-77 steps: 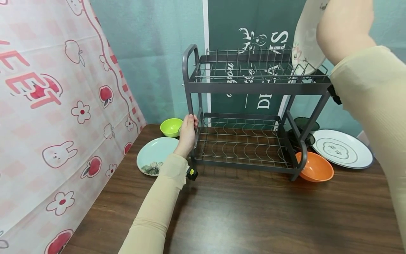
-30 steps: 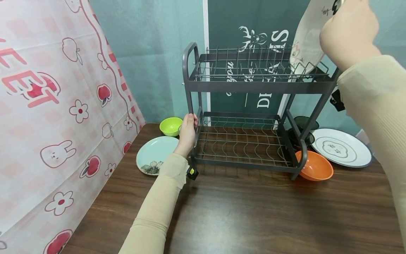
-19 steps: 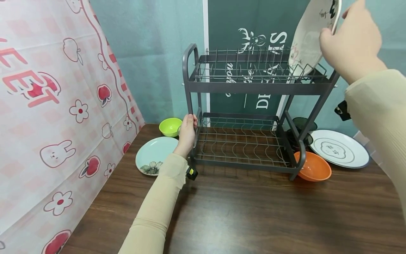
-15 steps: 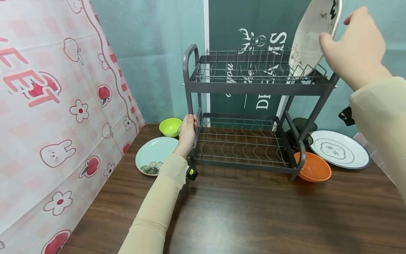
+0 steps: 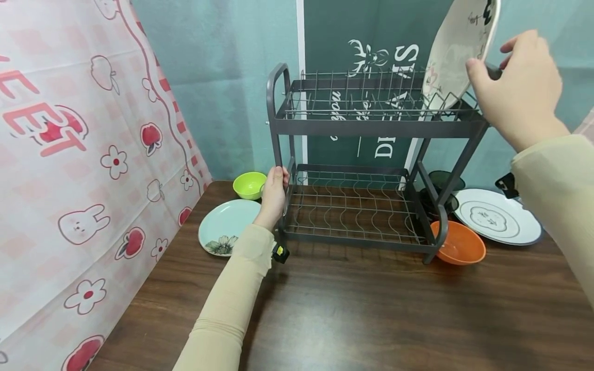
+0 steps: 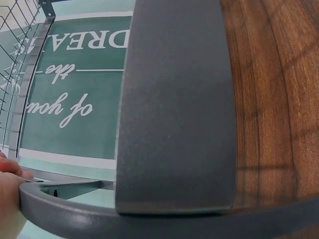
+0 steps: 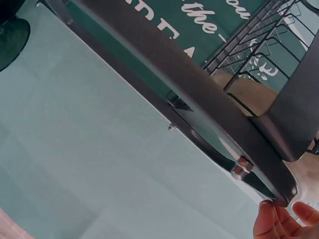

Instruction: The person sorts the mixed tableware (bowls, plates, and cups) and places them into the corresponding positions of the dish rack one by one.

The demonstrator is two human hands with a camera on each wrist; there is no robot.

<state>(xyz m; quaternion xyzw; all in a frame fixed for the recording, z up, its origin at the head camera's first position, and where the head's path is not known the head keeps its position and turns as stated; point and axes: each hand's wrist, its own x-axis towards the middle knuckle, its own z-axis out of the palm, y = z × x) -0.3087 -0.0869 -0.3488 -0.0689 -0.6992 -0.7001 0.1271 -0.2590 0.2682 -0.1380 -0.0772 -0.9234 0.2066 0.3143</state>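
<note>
A two-tier dark grey dish rack (image 5: 380, 129) stands on the table. My left hand (image 5: 274, 198) grips its left upright, with the fingers partly hidden behind the post. In the upper tier, at the right end, a white patterned plate (image 5: 457, 56) stands on edge among the wires, its top cut off by the head view. My right hand (image 5: 524, 90) is beside that plate at the rack's right handle, thumb and loosely bent fingers spread apart. In the right wrist view the fingertips (image 7: 266, 216) are right at the handle's end.
On the left are a pale blue plate (image 5: 227, 221) and a green bowl (image 5: 249, 185). Right of the rack sit an orange bowl (image 5: 461, 245), a white plate (image 5: 501, 219) and dark glass bowls (image 5: 445, 180). A patterned cloth (image 5: 93, 180) hangs at the left.
My right hand has let go of the white patterned plate and moved down and slightly right to the handle. The plate stays upright in the rack. My left hand has kept its hold.
</note>
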